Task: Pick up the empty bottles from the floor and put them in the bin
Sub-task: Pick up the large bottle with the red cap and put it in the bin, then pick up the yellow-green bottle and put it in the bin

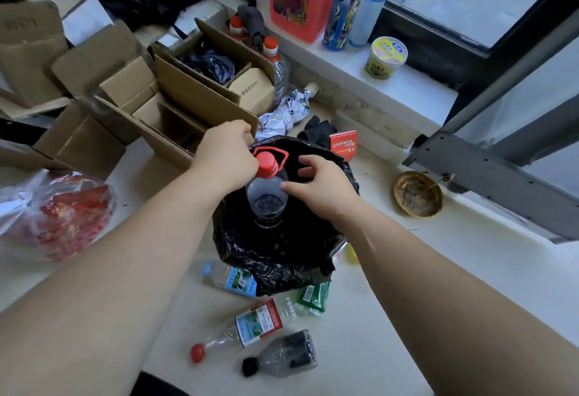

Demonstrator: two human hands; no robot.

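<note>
A: Looking down through the head view, I am seeing the large clear plastic jug with the red cap and red carry handle (267,190) standing upright in the mouth of the round bin lined with a black plastic bag (275,251). The left hand (227,153) is closing around the neck and handle at the jug's ten o'clock.

B: And the right hand (322,187)?

A: It is sitting at the jug's three o'clock, fingers loosely curled, thumb touching the clear shoulder, gripping nothing that I can make out.

B: What is worrying you?

A: The jug is filling most of the opening. If the left hand is letting go while it is sitting this high, I judge it could tip over the rim and roll out. Pushing it down hard could drag the loose liner in with it.

B: What is waiting on the floor?

A: At six o'clock of the bin, a clear bottle with a red cap and red-and-white label (247,326), a dark crumpled bottle with a black cap (282,353), a blue-labelled clear bottle (230,279) and a green-wrapped bottle (313,297) touching the liner's edge. With the jug taking so much room, they may not all be fitting.
</note>
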